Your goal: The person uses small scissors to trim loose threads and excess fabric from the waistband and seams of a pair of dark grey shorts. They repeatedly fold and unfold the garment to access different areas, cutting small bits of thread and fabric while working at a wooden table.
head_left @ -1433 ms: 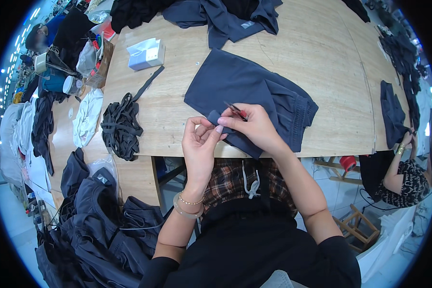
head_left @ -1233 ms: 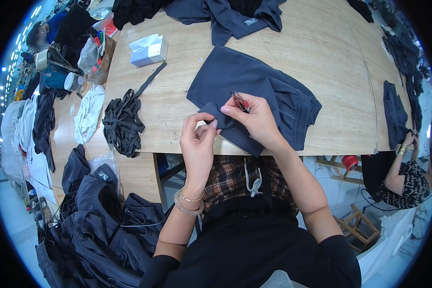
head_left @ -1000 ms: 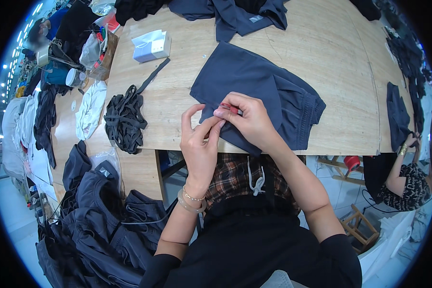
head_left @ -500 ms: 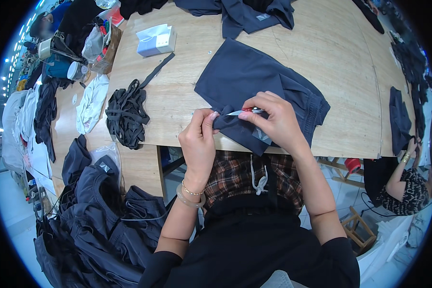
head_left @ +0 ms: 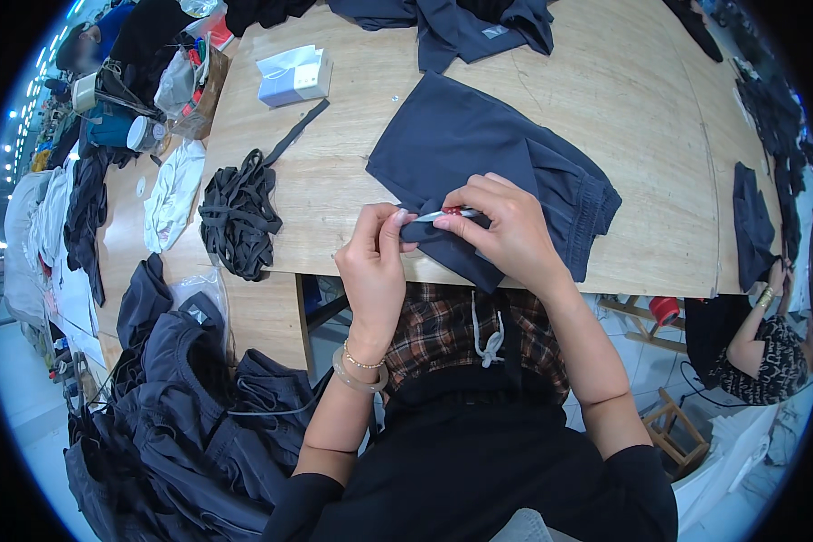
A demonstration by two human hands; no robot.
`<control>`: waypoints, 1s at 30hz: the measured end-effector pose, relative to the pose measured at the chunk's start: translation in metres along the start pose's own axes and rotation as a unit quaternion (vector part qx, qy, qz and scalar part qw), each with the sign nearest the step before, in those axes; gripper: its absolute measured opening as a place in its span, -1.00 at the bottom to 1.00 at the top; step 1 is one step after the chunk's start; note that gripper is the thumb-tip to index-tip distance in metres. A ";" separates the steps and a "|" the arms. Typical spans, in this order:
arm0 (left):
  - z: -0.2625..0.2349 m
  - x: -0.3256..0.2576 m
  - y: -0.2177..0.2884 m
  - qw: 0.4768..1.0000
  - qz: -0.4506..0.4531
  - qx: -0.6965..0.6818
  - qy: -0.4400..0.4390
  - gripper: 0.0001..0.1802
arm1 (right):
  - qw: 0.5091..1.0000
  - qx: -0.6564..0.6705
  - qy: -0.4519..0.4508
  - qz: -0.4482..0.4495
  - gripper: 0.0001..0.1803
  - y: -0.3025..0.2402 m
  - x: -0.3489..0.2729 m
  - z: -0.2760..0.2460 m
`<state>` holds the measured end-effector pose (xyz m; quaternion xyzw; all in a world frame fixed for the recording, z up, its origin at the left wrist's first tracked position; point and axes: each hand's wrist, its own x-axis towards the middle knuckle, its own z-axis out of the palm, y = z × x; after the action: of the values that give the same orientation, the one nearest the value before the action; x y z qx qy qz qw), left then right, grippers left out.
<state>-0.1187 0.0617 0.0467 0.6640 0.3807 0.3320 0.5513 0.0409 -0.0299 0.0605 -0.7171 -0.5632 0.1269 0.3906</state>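
Dark navy shorts (head_left: 465, 122) with a gathered elastic waistband lie across the table's near edge. Closed in a pinch, my left hand (head_left: 375, 257) grips a folded edge of the shorts' leg. My right hand (head_left: 510, 226) is closed around small thread snips (head_left: 434, 217) with pale pointed blades and a red part. The blade tips point left and touch or nearly touch the fabric beside my left fingertips. My right fingers cover most of the snips' handle.
On the wooden table (head_left: 641, 117) are a tangled dark strap bundle (head_left: 239, 212), a tissue box (head_left: 295, 76) and more dark garments (head_left: 483, 32) at the far side. A pile of dark garments (head_left: 190, 425) lies at lower left. Another person's arm (head_left: 754, 316) shows at right.
My right hand has shifted slightly left, bringing the snips' tips up to the fabric at my left fingertips. My left hand stays nearly still, pinching the cloth.
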 end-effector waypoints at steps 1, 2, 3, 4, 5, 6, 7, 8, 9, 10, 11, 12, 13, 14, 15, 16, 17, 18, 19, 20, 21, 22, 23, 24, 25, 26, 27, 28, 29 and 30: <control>0.000 0.001 -0.001 0.999 -0.025 -0.038 0.002 -0.83 | 0.999 0.023 0.029 0.017 -0.73 -0.002 0.000 0.001; 0.000 0.003 -0.003 0.994 -0.051 -0.092 0.003 -0.83 | 0.997 0.045 0.057 0.035 -0.73 -0.005 0.000 0.003; -0.002 0.005 -0.004 0.986 -0.077 -0.146 0.005 -0.83 | 0.993 0.067 0.085 0.052 -0.72 -0.007 -0.001 0.004; -0.003 0.006 -0.005 0.974 -0.103 -0.200 0.005 -0.83 | 0.991 0.078 0.089 0.065 -0.72 -0.008 -0.005 0.005; -0.003 0.006 -0.005 0.972 -0.107 -0.208 0.004 -0.83 | 0.989 0.088 0.092 0.079 -0.71 -0.009 -0.009 0.007; -0.004 0.006 -0.004 0.970 -0.111 -0.216 0.002 -0.83 | 0.986 0.098 0.096 0.092 -0.70 -0.009 -0.013 0.010; -0.004 0.006 -0.004 0.968 -0.116 -0.223 0.001 -0.83 | 0.988 0.084 0.102 0.080 -0.70 -0.009 -0.016 0.013; -0.004 0.006 -0.004 0.967 -0.116 -0.225 0.000 -0.83 | 0.989 0.069 0.109 0.068 -0.70 -0.009 -0.019 0.016; -0.003 0.006 -0.005 0.967 -0.115 -0.228 -0.002 -0.83 | 0.990 0.054 0.116 0.057 -0.70 -0.009 -0.021 0.017; -0.002 0.005 -0.005 0.967 -0.113 -0.230 -0.003 -0.83 | 0.991 0.049 0.114 0.057 -0.70 -0.010 -0.021 0.018; -0.002 0.005 -0.005 0.967 -0.112 -0.229 -0.004 -0.83 | 0.991 0.043 0.112 0.057 -0.70 -0.011 -0.022 0.018; -0.001 0.004 -0.004 0.967 -0.111 -0.227 -0.005 -0.83 | 0.992 0.038 0.110 0.057 -0.70 -0.011 -0.022 0.019; 0.000 0.003 -0.002 0.968 -0.109 -0.226 -0.007 -0.83 | 0.991 0.038 0.112 0.055 -0.70 -0.011 -0.022 0.019; 0.001 0.003 -0.002 0.968 -0.107 -0.225 -0.007 -0.83 | 0.991 0.037 0.114 0.053 -0.70 -0.011 -0.022 0.019; 0.001 0.003 -0.001 0.969 -0.105 -0.224 -0.007 -0.83 | 0.991 0.037 0.116 0.051 -0.70 -0.011 -0.022 0.019; 0.002 0.002 -0.001 0.969 -0.103 -0.223 -0.006 -0.83 | 0.991 0.034 0.117 0.052 -0.70 -0.011 -0.022 0.018; 0.002 0.002 -0.001 0.970 -0.103 -0.222 -0.007 -0.83 | 0.991 0.031 0.118 0.053 -0.70 -0.011 -0.022 0.018; 0.002 0.002 -0.001 0.970 -0.102 -0.221 -0.008 -0.83 | 0.991 0.028 0.118 0.055 -0.70 -0.011 -0.022 0.018; 0.002 0.002 -0.001 0.970 -0.102 -0.220 -0.008 -0.83 | 0.991 0.025 0.119 0.053 -0.70 -0.011 -0.022 0.018; 0.002 0.002 -0.001 0.970 -0.102 -0.220 -0.007 -0.84 | 0.991 0.022 0.119 0.052 -0.70 -0.011 -0.022 0.017; 0.002 0.001 0.000 0.970 -0.102 -0.221 -0.006 -0.84 | 0.991 0.019 0.119 0.050 -0.70 -0.012 -0.022 0.017; 0.002 0.001 0.000 0.970 -0.102 -0.221 -0.005 -0.84 | 0.991 0.017 0.119 0.051 -0.70 -0.011 -0.022 0.018; 0.002 0.001 0.000 0.970 -0.103 -0.220 -0.005 -0.84 | 0.991 0.016 0.119 0.051 -0.70 -0.011 -0.022 0.018; 0.002 0.001 -0.001 0.970 -0.103 -0.220 -0.006 -0.84 | 0.992 0.015 0.118 0.051 -0.70 -0.011 -0.022 0.018; 0.002 0.001 -0.001 0.970 -0.104 -0.219 -0.007 -0.84 | 0.991 0.023 0.120 0.052 -0.70 -0.011 -0.022 0.019; 0.002 0.000 0.000 0.970 -0.104 -0.220 -0.007 -0.84 | 0.991 0.032 0.121 0.053 -0.71 -0.012 -0.022 0.019; 0.002 0.000 0.000 0.970 -0.104 -0.220 -0.008 -0.84 | 0.990 0.040 0.122 0.054 -0.71 -0.012 -0.021 0.020; 0.003 0.000 0.001 0.970 -0.104 -0.221 -0.008 -0.84 | 0.990 0.047 0.118 0.064 -0.71 -0.012 -0.022 0.020; 0.002 0.000 0.000 0.969 -0.103 -0.224 -0.013 -0.83 | 0.989 0.055 0.115 0.074 -0.71 -0.012 -0.022 0.021; 0.002 0.000 -0.001 0.968 -0.101 -0.227 -0.017 -0.82 | 0.988 0.062 0.112 0.084 -0.71 -0.012 -0.022 0.021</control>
<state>-0.1174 0.0612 0.0449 0.4848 0.3507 0.3407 0.7252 0.0117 -0.0406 0.0488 -0.7458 -0.4451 0.1130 0.4826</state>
